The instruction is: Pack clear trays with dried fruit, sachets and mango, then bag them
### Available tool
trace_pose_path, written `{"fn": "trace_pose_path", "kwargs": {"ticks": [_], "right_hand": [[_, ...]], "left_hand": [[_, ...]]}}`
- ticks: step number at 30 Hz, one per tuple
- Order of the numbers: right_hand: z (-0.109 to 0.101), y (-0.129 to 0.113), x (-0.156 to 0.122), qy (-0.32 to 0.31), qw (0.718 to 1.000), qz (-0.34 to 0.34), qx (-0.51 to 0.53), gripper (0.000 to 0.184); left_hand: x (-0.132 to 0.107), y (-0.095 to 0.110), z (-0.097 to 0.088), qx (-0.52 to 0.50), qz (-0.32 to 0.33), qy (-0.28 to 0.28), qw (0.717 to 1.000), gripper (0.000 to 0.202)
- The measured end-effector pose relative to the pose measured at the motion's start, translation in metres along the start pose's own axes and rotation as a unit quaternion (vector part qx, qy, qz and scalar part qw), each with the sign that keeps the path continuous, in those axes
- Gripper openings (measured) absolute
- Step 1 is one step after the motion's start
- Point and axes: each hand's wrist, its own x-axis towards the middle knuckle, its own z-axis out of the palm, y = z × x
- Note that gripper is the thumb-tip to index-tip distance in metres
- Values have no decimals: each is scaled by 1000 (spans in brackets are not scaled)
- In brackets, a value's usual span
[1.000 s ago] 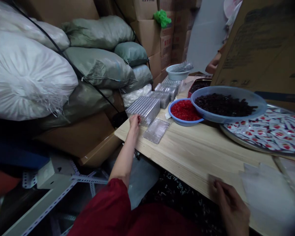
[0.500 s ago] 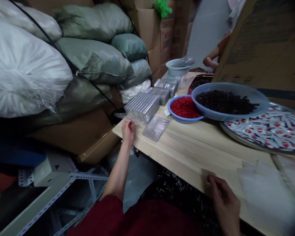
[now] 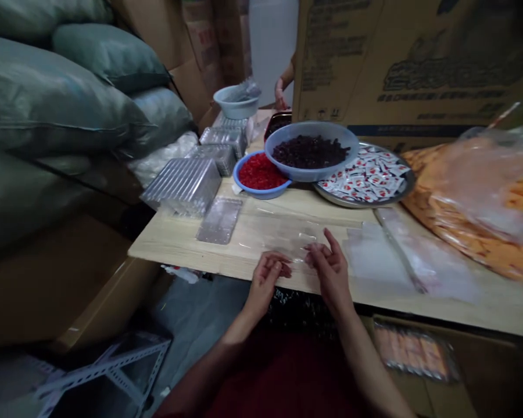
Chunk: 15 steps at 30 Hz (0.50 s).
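My left hand [image 3: 267,276] and my right hand [image 3: 329,266] meet at the near edge of the wooden table [image 3: 165,244]. Both pinch the near edge of a clear plastic bag [image 3: 294,241] that lies flat on the wood. The left fingers are curled on the bag's left corner; the right thumb and fingers grip its right side, with the forefinger raised. A flat clear plastic tray [image 3: 220,220] lies to the left of the bag. Behind it stands a stack of clear plastic trays [image 3: 183,186].
A small blue bowl of red pieces [image 3: 260,173], a larger blue bowl of dark pieces [image 3: 310,152] and a metal tray of red-and-white sachets [image 3: 368,177] stand behind. More clear bags [image 3: 396,255] lie right, beside a big bag of orange snacks [image 3: 475,197]. Another person's hand [image 3: 281,93] shows far back.
My left hand left the tray stack and came to the table's near middle. Both hands now grip a clear bag. The view swung right.
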Motion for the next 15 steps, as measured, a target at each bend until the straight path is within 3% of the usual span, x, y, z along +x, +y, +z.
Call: {"fn": "trace_pose_path", "kwargs": {"ticks": [3, 6, 9, 11, 13, 15], "right_hand": [[-36, 16, 12, 31, 999, -11, -39, 79], [-61, 43, 20, 21, 996, 12, -90, 82], [-70, 64, 24, 19, 981, -26, -192, 79], [-70, 69, 23, 28, 957, -85, -275, 73], [-70, 67, 21, 34, 928, -141, -343, 64], [-69, 62, 18, 31, 902, -188, -388, 57]], "left_hand": [[11, -12, -27, 30, -6, 133, 991, 36], [38, -9, -61, 170, 55, 236, 955, 40], [90, 19, -79, 323, 178, 213, 905, 33], [139, 45, -79, 428, 267, 190, 842, 29], [195, 66, -72, 518, 279, 152, 794, 25], [248, 76, -63, 600, 219, 121, 760, 22]]}}
